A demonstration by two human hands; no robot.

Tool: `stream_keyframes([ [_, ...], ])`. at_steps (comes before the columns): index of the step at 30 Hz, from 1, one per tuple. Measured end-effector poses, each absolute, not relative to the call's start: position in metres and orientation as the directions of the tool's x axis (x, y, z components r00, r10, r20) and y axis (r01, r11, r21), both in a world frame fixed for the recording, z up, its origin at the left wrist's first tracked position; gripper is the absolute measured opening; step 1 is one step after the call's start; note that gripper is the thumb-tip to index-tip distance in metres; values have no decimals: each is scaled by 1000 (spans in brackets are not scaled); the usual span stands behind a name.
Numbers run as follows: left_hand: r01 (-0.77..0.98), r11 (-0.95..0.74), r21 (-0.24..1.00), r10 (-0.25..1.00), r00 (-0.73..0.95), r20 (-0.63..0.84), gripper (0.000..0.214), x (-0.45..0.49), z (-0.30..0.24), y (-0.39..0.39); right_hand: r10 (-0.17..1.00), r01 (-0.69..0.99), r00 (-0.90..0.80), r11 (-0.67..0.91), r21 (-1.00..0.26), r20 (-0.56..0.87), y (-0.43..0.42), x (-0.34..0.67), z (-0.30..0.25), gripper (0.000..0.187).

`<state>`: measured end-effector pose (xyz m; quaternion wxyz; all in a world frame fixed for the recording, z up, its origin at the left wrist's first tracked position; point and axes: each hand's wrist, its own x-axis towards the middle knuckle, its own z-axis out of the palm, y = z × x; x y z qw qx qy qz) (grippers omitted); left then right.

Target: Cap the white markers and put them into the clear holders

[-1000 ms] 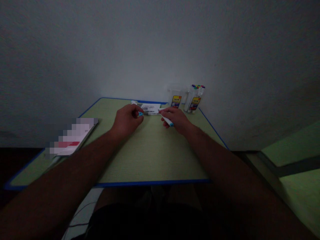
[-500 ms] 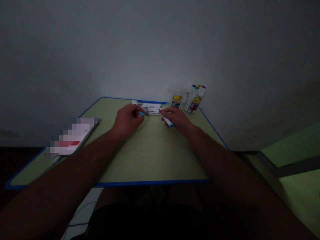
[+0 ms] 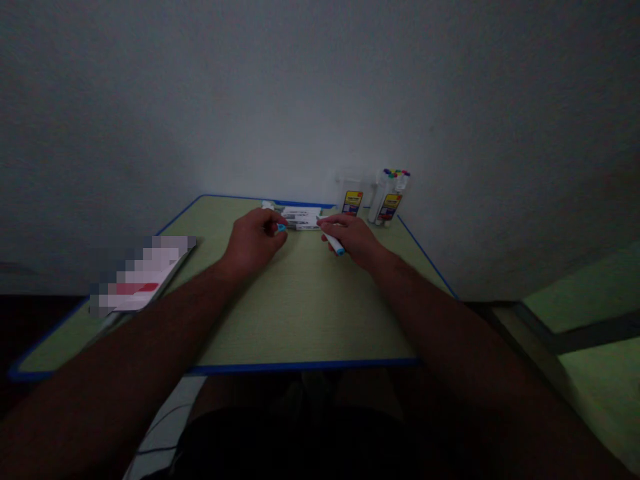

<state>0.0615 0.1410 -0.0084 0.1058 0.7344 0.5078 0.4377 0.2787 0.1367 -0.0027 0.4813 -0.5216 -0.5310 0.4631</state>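
My left hand (image 3: 256, 235) is above the middle of the table, its thumb and fingers closed on a small light-blue marker cap (image 3: 281, 228). Across from it, my right hand (image 3: 353, 237) grips a white marker (image 3: 333, 244) with a blue end that points down toward me. The marker's other end lies between my fingertips and is hard to make out. Just beyond the two hands, several white markers (image 3: 303, 217) lie side by side at the back of the table.
A clear plastic case (image 3: 353, 200) with a yellow label stands at the back right. Beside it is a second case (image 3: 390, 205) with several colourful-capped markers. A flat, partly blurred booklet or device (image 3: 150, 277) lies on the left of the blue-edged table (image 3: 300, 320), which meets the wall.
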Motion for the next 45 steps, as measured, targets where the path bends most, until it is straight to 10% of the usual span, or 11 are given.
stream_keyframes([
  [45,652,-467,597,835,104,540,20,61,-9,142,1000,77,6,3,-997,3,141,282,-9,23],
])
